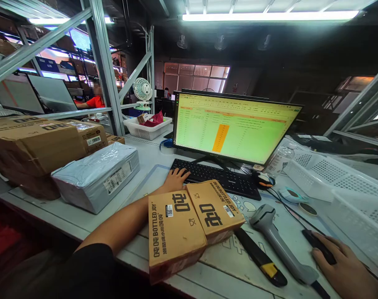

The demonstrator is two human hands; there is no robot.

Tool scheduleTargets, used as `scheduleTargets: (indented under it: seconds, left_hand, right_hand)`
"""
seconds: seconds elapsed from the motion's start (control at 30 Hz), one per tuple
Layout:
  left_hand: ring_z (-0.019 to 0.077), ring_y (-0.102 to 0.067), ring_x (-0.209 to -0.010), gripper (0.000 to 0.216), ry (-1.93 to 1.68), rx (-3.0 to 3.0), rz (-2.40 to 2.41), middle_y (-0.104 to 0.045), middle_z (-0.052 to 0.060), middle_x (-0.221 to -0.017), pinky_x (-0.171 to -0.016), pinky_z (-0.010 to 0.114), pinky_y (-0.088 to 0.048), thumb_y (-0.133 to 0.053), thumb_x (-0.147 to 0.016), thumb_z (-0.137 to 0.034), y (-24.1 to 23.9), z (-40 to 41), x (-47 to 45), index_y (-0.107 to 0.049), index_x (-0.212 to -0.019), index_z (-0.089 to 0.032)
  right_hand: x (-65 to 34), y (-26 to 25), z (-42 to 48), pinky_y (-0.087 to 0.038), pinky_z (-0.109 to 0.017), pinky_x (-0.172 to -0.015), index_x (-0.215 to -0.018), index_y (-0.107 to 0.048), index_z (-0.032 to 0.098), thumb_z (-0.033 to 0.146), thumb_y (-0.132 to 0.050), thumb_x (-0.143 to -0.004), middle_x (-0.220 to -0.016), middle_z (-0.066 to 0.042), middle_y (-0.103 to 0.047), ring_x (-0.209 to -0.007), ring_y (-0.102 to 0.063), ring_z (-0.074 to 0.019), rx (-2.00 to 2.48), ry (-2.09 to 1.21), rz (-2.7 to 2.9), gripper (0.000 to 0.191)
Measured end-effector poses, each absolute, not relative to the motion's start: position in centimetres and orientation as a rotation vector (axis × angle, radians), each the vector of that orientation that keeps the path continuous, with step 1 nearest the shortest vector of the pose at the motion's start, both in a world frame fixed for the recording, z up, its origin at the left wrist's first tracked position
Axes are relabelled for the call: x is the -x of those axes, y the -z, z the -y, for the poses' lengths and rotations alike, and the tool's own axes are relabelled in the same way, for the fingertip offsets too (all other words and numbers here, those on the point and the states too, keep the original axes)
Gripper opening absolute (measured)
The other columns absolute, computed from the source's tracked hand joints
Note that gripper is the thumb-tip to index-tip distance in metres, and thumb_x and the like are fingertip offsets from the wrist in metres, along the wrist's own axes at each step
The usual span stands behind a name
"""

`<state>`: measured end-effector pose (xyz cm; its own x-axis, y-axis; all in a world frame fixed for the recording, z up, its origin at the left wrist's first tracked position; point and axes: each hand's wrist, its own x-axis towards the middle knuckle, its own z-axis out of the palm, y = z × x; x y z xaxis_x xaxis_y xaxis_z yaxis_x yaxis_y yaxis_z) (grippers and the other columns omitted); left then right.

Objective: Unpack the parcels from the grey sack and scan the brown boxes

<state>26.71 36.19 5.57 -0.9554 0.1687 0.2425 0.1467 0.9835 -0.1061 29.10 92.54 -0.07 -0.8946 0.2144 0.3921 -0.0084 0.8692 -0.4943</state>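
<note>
My left hand (174, 180) rests at the left end of a black keyboard (229, 177), fingers stretched out over the keys, gripping nothing. At the right edge, my right hand (341, 261) is wrapped over a black computer mouse (320, 246). Two brown cardboard boxes (176, 232) printed "BOTTLED JOY" stand side by side in front of me, beside my left forearm. A grey barcode scanner (281, 241) lies between the boxes and the mouse. Next to it is a black and yellow utility knife (262, 259), its far end close to the right box. A lit monitor (232, 128) showing a spreadsheet stands behind the keyboard.
A grey wrapped parcel (97, 174) and larger cartons (33, 145) occupy the left side. White perforated baskets (335, 174) stand at right, near a plastic bottle (281, 160) and a tape measure (293, 194). A metal post (104, 66) rises behind the cartons; a person in red (95, 101) sits beyond.
</note>
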Motion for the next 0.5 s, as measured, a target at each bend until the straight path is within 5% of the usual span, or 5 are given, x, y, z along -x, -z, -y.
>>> scheduleTargets:
  seconds: [0.23, 0.5]
  left_hand:
    - [0.0407, -0.038, -0.146, 0.068, -0.120, 0.233, 2.874, -0.036, 0.011, -0.166, -0.116, 0.055, -0.036, -0.047, -0.102, -0.055, -5.4, -36.1, -26.7, -0.034, -0.163, -0.027]
    - [0.0354, -0.043, -0.144, 0.059, 0.287, 0.192, 2.771, -0.047, 0.013, -0.158, -0.119, 0.052, -0.037, -0.062, -0.096, -0.040, -9.0, -35.5, -28.0, -0.053, -0.150, -0.019]
  right_hand:
    - [-28.7, 0.5, -92.6, -0.047, -0.062, -0.089, -0.106, -0.074, 0.039, 0.061, -0.056, -0.060, -0.126, -0.025, -0.063, -0.106, -0.064, -0.0453, 0.092, -0.711, 2.564, 0.054]
    - [-29.9, -0.3, -91.8, -0.040, -0.067, -0.082, -0.155, -0.048, 0.034, 0.061, -0.051, -0.067, -0.134, -0.031, -0.055, -0.124, -0.057, -0.0484, 0.069, -0.641, 2.590, 0.091]
